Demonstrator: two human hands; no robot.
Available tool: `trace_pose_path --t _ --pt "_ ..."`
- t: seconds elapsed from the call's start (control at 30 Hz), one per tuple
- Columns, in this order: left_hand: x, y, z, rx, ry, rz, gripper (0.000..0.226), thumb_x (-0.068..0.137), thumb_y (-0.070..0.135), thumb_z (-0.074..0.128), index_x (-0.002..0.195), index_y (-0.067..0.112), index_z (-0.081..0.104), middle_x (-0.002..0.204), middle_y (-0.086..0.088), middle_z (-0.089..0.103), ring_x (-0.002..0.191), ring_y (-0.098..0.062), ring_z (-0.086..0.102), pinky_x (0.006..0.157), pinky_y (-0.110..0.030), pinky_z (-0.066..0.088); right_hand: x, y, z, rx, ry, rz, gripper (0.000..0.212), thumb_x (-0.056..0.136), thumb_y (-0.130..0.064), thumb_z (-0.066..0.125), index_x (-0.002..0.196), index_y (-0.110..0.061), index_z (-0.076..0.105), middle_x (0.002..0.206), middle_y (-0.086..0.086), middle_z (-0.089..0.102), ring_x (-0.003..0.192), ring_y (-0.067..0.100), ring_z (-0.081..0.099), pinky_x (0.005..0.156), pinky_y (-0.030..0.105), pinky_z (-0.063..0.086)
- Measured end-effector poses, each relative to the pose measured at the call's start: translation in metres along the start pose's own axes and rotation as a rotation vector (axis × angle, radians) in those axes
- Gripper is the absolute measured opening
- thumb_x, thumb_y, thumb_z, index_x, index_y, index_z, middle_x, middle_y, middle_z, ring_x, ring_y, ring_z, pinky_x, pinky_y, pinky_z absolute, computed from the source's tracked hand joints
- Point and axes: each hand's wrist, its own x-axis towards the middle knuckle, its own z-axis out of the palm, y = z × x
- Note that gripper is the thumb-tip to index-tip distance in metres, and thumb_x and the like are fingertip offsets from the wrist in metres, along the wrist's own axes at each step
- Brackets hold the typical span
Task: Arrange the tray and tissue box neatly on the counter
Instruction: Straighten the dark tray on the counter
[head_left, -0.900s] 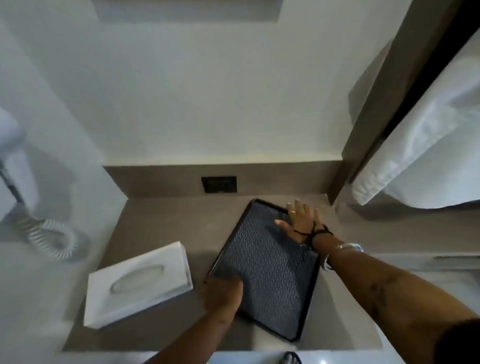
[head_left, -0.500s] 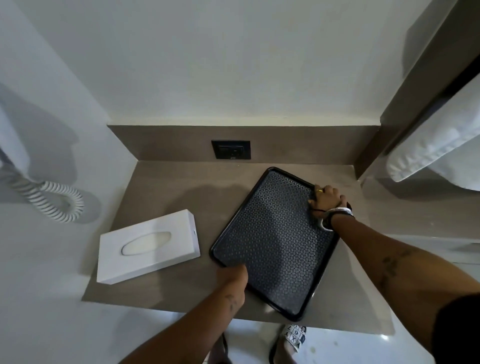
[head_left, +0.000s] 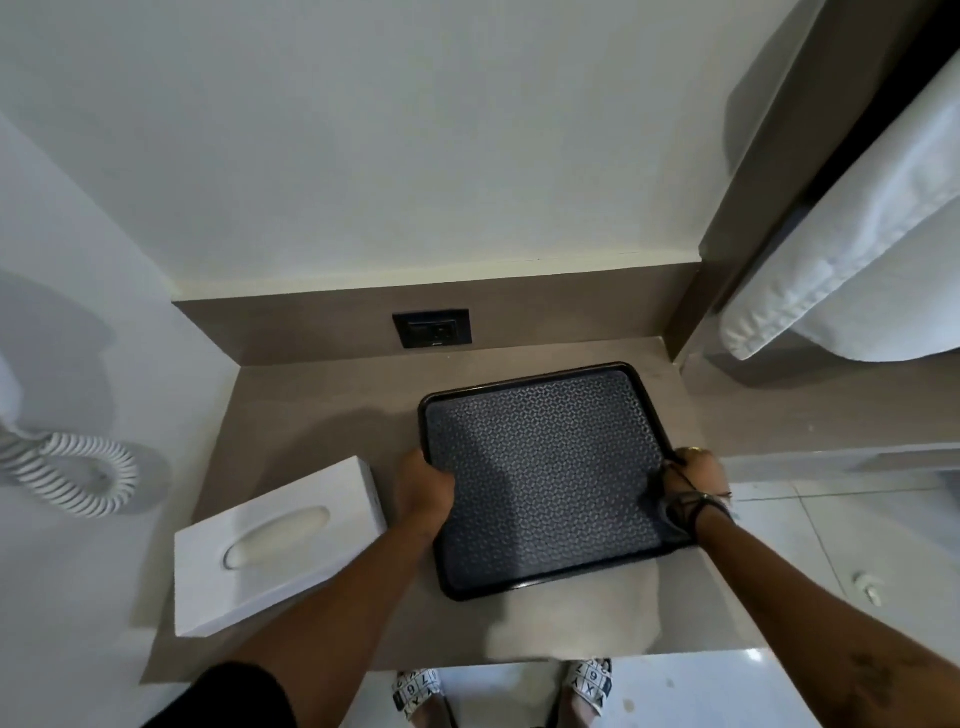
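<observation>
Both hands closed on the tray (head_left: 545, 467): left hand (head_left: 423, 491) clamps its left rim, right hand (head_left: 693, 480) grips the right rim. Tray lies flat btwn them on the counter (head_left: 322, 405), roughly square w/ the back wall. Tissue box (head_left: 280, 545) sits just left of the left hand, skewed, not touching the tray.

Tray looks stiff, thin, prob light; raised lip gives good purchase, textured liner shouldn't slip. Opposite-edge hold suits sliding it. Box prob light cardboard, crushable; take it by the long sides, not the slot.
</observation>
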Motion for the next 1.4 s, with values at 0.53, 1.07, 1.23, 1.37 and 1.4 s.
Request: trace_pose_path --t 0.53,1.07,1.23,1.37,1.4 --pt "0.032 -0.025 0.004 0.257 0.012 0.050 0.014 0.086 0.001 0.055 0.094 -0.006 0.064 0.099 -0.025 0.069 0.090 -0.040 0.066 0.080 -0.048 0.059 -0.036 -0.002 0.029 -0.025 0.012 0.027 0.021 0.093 -0.011 0.056 0.102 0.003 0.069 0.116 0.027 0.061 0.101 0.042 0.060 0.081 0.038 0.048" --pt "-0.095 -0.087 0.051 0.675 -0.045 0.803 0.089 0.092 0.063 0.042 0.154 0.000 0.030 0.163 -0.020 0.025 0.152 -0.034 0.025 0.122 -0.049 0.013 -0.141 0.016 0.081 -0.446 0.041 -0.589 0.083 0.085 -0.069 0.037 0.149 -0.016 0.036 0.158 0.014 0.029 0.142 0.033 0.031 0.111 0.060 0.022" --pt "-0.102 -0.114 0.053 0.807 -0.137 0.769 0.088 0.091 0.067 0.043 0.150 0.002 0.040 0.162 -0.019 0.028 0.149 -0.035 0.033 0.119 -0.051 0.022 -0.152 0.025 0.098 -0.506 -0.114 -0.596 0.091 0.085 -0.077 0.030 0.152 -0.016 0.029 0.162 0.013 0.019 0.148 0.034 0.020 0.114 0.065 0.015" --pt "-0.093 -0.116 0.049 0.853 -0.163 0.785 0.087 0.091 0.067 0.042 0.150 0.003 0.041 0.161 -0.020 0.030 0.149 -0.035 0.033 0.118 -0.052 0.024 -0.150 0.026 0.101 -0.518 -0.164 -0.594 0.092 0.085 -0.078 0.029 0.152 -0.015 0.027 0.161 0.014 0.019 0.147 0.034 0.022 0.114 0.064 0.015" --pt "-0.091 -0.114 0.049 0.852 -0.160 0.779 0.087 0.090 0.067 0.043 0.150 0.004 0.042 0.161 -0.020 0.030 0.149 -0.035 0.033 0.118 -0.052 0.024 -0.149 0.025 0.101 -0.511 -0.164 -0.597 0.093 0.084 -0.078 0.030 0.152 -0.015 0.027 0.161 0.015 0.020 0.147 0.035 0.022 0.114 0.064 0.014"
